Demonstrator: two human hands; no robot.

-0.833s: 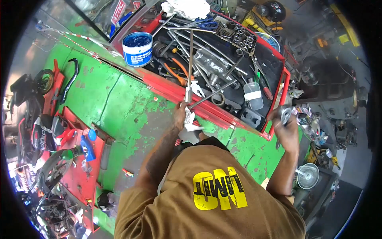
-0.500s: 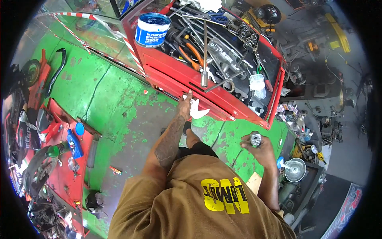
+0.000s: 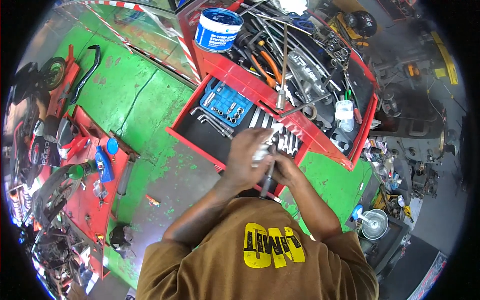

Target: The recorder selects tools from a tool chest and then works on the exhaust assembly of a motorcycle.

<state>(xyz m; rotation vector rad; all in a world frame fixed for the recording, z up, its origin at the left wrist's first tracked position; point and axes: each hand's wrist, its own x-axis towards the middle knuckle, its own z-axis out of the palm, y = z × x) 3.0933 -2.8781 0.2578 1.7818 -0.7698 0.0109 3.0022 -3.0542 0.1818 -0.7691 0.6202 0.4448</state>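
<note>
Head view. The red drawer (image 3: 173, 131) of the tool cabinet (image 3: 239, 76) stands open, extended toward the person. Its left part contains a blue socket case (image 3: 220, 102), lidless as seen, with metal sockets seated in it. Several bent wrenches (image 3: 214, 121) lie on the dark liner just in front of the case. A row of spanners (image 3: 291, 141) occupies the right part, partly covered by the hands.

The cabinet's tray top carries a blue-and-white tub (image 3: 215, 39), upright and uncovered, with dark blue contents. To its right lie orange-handled pliers (image 3: 270, 64) and other loose tools. A clear plastic box (image 3: 344, 116) rests near the right end; its contents cannot be made out.

Both hands meet above the drawer. Left hand (image 3: 244, 157): fingers curled, gripping a white cloth (image 3: 261, 151) against the tool head. Right hand (image 3: 287, 169): closed around a metal tool (image 3: 267, 184), its dark handle directed down toward the person's shirt. The left fingertips are blurred.
</note>
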